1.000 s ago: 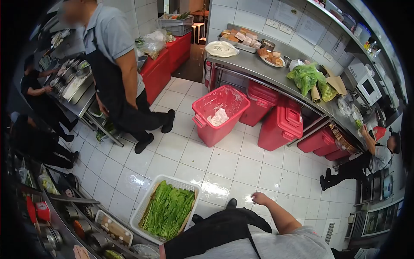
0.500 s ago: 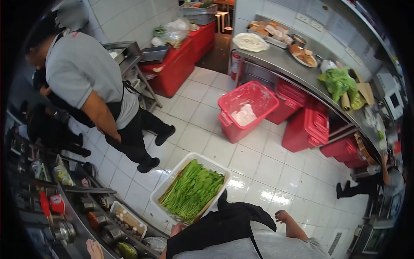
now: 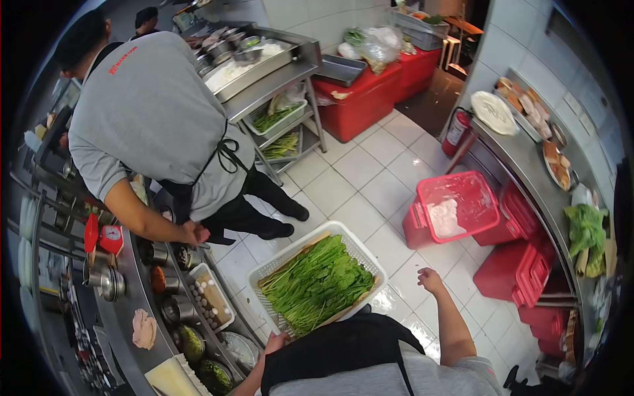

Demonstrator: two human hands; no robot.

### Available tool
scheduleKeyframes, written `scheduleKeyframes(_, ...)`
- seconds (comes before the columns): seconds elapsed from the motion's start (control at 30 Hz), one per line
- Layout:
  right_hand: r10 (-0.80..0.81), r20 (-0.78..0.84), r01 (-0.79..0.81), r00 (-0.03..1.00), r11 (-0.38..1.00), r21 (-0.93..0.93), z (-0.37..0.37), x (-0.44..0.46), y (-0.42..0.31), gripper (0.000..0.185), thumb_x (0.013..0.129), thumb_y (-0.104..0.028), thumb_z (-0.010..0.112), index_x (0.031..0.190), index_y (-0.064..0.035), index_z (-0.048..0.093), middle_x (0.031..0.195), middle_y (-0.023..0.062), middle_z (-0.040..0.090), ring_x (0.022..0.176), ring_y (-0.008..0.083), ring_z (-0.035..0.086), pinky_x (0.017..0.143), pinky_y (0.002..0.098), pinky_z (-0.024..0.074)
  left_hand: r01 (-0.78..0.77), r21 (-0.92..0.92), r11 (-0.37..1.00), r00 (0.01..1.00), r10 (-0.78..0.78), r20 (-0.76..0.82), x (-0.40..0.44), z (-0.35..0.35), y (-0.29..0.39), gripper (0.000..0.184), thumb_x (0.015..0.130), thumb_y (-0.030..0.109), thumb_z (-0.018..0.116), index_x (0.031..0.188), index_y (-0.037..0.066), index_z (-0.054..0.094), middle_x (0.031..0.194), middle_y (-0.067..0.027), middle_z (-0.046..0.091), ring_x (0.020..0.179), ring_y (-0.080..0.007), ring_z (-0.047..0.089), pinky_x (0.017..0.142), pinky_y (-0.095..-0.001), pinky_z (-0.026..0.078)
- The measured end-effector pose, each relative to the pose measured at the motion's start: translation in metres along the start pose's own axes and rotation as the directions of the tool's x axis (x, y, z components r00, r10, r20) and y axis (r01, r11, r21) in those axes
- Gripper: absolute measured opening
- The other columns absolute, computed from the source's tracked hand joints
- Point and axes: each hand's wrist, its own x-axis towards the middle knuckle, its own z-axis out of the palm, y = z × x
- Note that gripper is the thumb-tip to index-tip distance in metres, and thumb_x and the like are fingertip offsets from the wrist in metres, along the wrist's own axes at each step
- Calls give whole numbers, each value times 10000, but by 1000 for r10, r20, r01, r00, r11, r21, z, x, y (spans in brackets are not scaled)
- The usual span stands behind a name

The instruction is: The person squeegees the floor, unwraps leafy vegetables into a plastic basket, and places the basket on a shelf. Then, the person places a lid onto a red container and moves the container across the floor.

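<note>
A white perforated basket (image 3: 380, 264) of long leafy greens (image 3: 317, 284) is in front of my body, tilted slightly. My left hand (image 3: 277, 341) is at the basket's near left edge, its fingers closed on the rim. Out to the right, away from the basket, my right hand (image 3: 430, 280) hangs above the tiled floor with fingers loosely apart and nothing in it.
A co-worker (image 3: 158, 119) stands close at the front left, beside the counter with pots (image 3: 177, 308) and a tray of eggs (image 3: 211, 297). An open red bin (image 3: 422, 228) is at right, near a steel table (image 3: 522, 155). Lidded red bins (image 3: 512, 270) sit underneath.
The view has swung left, so the bins and steel table appear farther right. The co-worker has moved to the left counter. My left hand at the basket has come into view.
</note>
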Motion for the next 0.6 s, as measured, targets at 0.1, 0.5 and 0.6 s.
scheduleKeyframes(0.1, 33, 80, -25, 996, 995, -99, 22, 6, 6, 280, 786, -86, 517, 1051, -2, 558, 776, 103, 622, 651, 186, 642, 478, 291, 475, -48, 77, 996, 998, 46, 33, 29, -18, 1, 179, 679, 104, 560, 839, 35, 522, 651, -81, 517, 621, -223, 493, 573, -367, 396)
scheduleKeyframes(0.5, 544, 196, -556, 816, 831, 8, 24, -64, -1, 323, 787, -112, 553, 1104, -60, 530, 927, 109, 626, 738, 227, 663, 585, 395, 521, 43, -129, 991, 991, -25, 134, 120, -60, 108, 442, 637, -32, 511, 1071, -14, 433, 897, -134, 531, 729, -275, 539, 585, -387, 488)
scheduleKeyframes(0.6, 585, 109, -594, 804, 800, 83, 15, -62, 3, 295, 795, -107, 546, 1087, -63, 536, 902, 98, 627, 751, 233, 661, 604, 414, 518, 107, -225, 969, 994, -107, 13, 116, -42, 171, 487, 645, -53, 491, 1124, 0, 423, 939, -133, 526, 751, -279, 549, 590, -392, 496)
